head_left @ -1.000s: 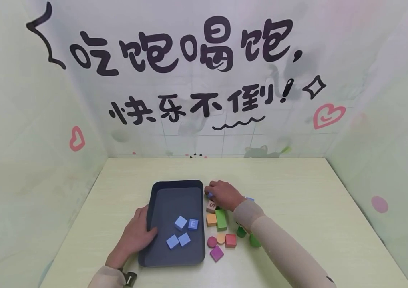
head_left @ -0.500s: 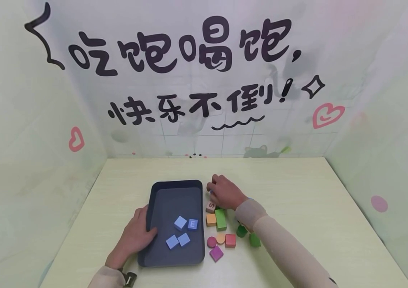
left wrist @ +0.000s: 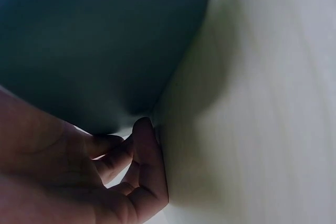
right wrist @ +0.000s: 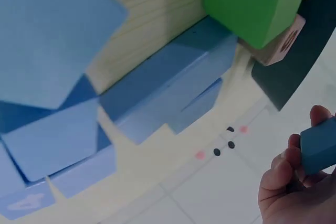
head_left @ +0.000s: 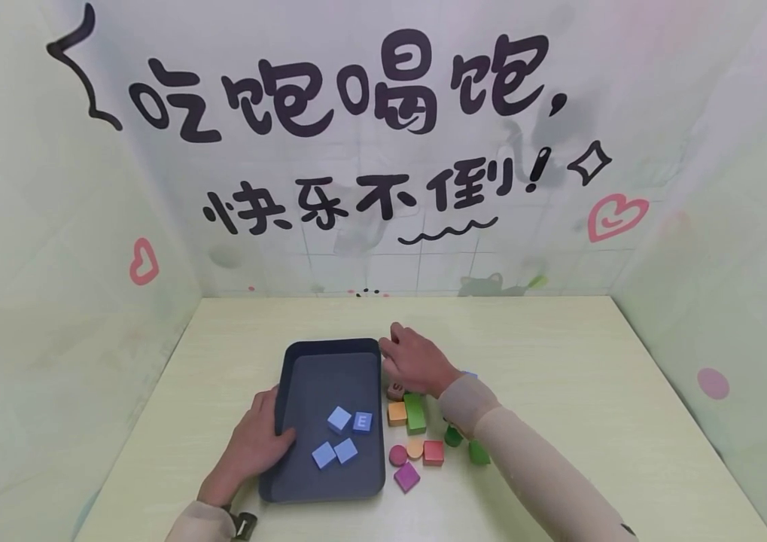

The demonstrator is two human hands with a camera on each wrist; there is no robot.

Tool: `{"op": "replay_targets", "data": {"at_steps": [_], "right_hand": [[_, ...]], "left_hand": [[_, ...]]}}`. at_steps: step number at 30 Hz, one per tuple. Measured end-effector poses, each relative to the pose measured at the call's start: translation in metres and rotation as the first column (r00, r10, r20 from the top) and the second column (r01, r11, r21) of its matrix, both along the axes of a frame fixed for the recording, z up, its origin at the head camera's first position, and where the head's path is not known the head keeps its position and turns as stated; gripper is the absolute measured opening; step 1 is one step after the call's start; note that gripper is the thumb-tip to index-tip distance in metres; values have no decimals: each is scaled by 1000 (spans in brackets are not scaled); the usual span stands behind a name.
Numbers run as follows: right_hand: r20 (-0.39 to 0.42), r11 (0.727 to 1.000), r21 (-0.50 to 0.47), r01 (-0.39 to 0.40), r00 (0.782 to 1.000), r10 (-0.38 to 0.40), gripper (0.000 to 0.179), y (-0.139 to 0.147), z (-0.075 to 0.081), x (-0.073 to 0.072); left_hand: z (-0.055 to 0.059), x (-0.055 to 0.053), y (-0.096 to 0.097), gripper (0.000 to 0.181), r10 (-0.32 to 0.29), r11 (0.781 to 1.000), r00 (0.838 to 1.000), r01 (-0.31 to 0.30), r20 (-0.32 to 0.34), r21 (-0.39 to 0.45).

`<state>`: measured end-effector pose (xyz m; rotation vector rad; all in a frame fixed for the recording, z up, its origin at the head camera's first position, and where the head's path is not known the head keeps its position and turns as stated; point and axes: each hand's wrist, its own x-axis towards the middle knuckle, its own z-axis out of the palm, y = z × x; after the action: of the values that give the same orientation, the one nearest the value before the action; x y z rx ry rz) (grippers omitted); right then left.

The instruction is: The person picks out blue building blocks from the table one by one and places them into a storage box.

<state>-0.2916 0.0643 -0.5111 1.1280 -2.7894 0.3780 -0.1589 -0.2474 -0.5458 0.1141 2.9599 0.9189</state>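
My left hand [head_left: 260, 433] grips the left rim of a dark grey tray [head_left: 325, 388], thumb over the edge and fingers outside. In the left wrist view its curled fingers [left wrist: 149, 166] lie against the tray's outer wall [left wrist: 100, 51]. Inside the tray lie several blue blocks [head_left: 339, 418], one marked E. My right hand [head_left: 417, 363] is by the tray's far right corner. The right wrist view shows it pinching a blue block [right wrist: 319, 148], which the hand hides in the head view. Below that hand are a wooden letter block [head_left: 396, 389] and a long green block [head_left: 415, 413].
Right of the tray lie an orange block [head_left: 397, 413], a red block [head_left: 433, 452], a purple block [head_left: 406, 477], round pieces [head_left: 398, 455] and green pieces [head_left: 479, 452]. More blue blocks [right wrist: 168, 82] sit under my right wrist. A printed cloth wall [head_left: 356, 263] stands behind the table.
My right hand has risen slightly from the blocks, then shifted left to the tray's far right corner. The left hand, the tray and the blocks in it stay put.
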Motion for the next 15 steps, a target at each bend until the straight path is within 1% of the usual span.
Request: {"op": "replay_targets", "data": {"at_steps": [5, 10, 15], "right_hand": [[27, 999, 28, -28, 999, 27, 19, -13, 4, 8], [24, 993, 93, -72, 997, 70, 22, -26, 5, 16], [13, 974, 175, -146, 989, 146, 25, -36, 4, 23]], "left_hand": [[0, 0, 0, 83, 1, 1000, 1000, -1, -4, 6], [0, 0, 0, 83, 2, 1000, 1000, -2, -10, 7], [-1, 0, -1, 83, 1, 1000, 1000, 0, -16, 9]]}}
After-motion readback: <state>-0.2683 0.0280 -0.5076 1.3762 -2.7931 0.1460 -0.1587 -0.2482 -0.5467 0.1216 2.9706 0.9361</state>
